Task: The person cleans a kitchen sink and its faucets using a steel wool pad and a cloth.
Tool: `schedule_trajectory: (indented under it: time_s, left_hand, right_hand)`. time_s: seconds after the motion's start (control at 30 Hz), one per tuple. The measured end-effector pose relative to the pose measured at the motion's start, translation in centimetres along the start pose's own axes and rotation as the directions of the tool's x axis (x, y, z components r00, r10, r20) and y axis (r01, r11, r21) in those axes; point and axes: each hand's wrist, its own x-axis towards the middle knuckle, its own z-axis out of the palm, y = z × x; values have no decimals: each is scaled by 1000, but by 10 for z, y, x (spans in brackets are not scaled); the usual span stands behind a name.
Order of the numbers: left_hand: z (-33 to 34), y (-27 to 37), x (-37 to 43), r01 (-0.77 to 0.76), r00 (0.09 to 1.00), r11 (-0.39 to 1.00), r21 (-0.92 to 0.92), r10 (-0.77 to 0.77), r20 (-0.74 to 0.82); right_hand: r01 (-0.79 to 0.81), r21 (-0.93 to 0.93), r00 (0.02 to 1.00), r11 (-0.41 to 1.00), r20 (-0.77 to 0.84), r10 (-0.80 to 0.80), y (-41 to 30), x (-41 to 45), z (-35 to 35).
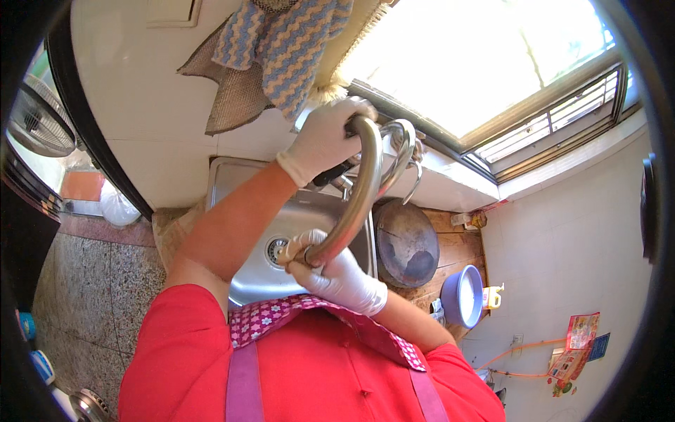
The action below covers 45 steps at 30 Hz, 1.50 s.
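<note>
My left hand, in a white glove, is closed around the upper end of a thick steel gooseneck spout. My right hand, gloved as well, has its fingers around the spout's lower end. Below the spout lies a stainless steel sink, its round drain showing between my arms. Behind the thick spout stands a second curved chrome tube. Under my left wrist a black part is partly hidden.
On the wooden counter right of the sink are a dark wok, a blue basin and a yellow bottle. A zigzag-patterned towel hangs ahead, beside a bright window. A fan is at far left.
</note>
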Motion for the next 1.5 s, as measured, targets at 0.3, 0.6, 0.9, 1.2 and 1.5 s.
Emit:
schedule_trajectory:
  time_s: [0.3,0.6,0.9,1.2,1.5]
  left_hand:
    - [16,-74,-88,517,856,849,111,-509,-90]
    - [10,-80,-136,344,925,908,241,-283,-253]
    - [-55,-69,-174,707,629,693,-142,-707,-322]
    - [0,-96,-97,522,775,794,310,-594,217]
    - [-4,-107,-100,490,825,848,203,-526,208]
  right_hand:
    - [93,-24,996,995,-8,-93,3,6,-2]
    - [-45,77,999,996,19,44,-8,5,-6]
    - [-15,130,1000,991,24,12,-7,7,-6]
    - [-12,205,999,979,-32,19,-6,2,0]
    - [-31,105,994,994,111,20,-1,10,-7]
